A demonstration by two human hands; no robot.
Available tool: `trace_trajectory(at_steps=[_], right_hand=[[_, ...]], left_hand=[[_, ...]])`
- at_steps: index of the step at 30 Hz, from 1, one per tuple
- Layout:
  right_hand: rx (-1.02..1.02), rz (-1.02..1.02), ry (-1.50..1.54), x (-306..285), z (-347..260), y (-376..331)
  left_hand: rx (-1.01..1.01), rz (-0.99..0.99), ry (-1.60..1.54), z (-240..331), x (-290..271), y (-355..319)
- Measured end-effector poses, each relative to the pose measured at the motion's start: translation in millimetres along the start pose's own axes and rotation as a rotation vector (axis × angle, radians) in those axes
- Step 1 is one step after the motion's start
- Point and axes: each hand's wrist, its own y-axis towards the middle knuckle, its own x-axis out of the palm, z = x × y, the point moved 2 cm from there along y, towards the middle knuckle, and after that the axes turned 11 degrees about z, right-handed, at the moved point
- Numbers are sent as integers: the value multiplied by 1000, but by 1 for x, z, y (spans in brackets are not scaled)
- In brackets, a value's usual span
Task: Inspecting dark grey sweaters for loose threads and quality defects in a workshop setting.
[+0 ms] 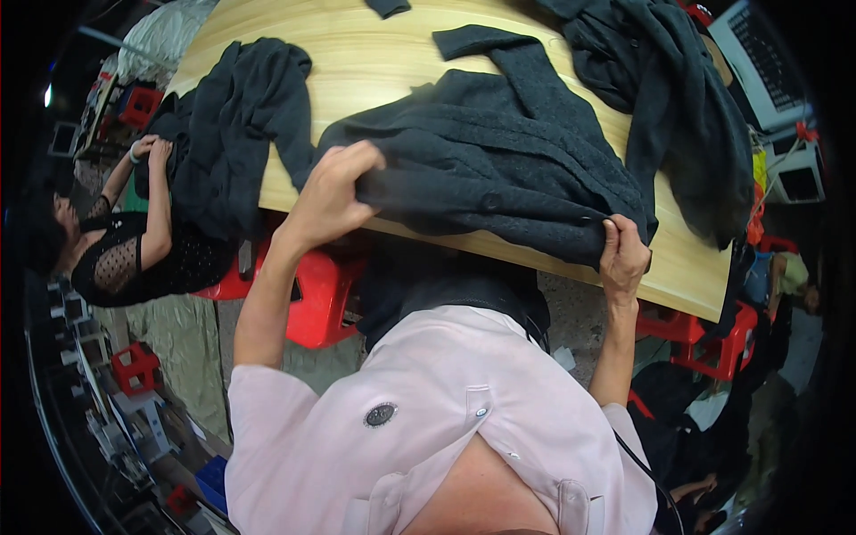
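Note:
A dark grey knitted cardigan (499, 143) lies across the near edge of the table, one sleeve stretched toward the far side and a button showing near its front. My right hand (624, 259) pinches the cardigan's near edge at its right end, thumb against fingers. Over the left end of the same garment is my left hand (339, 192), its fingers curved and thumb spread apart from them. Cloth next to that hand is slightly smeared by motion.
The light wooden table (357, 80) also bears dark garments at left (236, 134) and right (678, 116). A co-worker (134, 214) sits at the left, hands on cloth. Red stools (325, 299) stand under the near edge. A monitor (762, 71) is at far right.

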Motion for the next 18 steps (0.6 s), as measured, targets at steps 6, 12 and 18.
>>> trace_trajectory(at_steps=[6,12,18], right_hand=[[99,208,-90,-9,19,-2],[150,-114,-349,13,49,-10],[302,41,-323,20,44,-3]], left_hand=[[13,190,160,26,-36,-2],[-259,-53,-28,-75,31,13],[-397,87,78,-89,60,-10]])
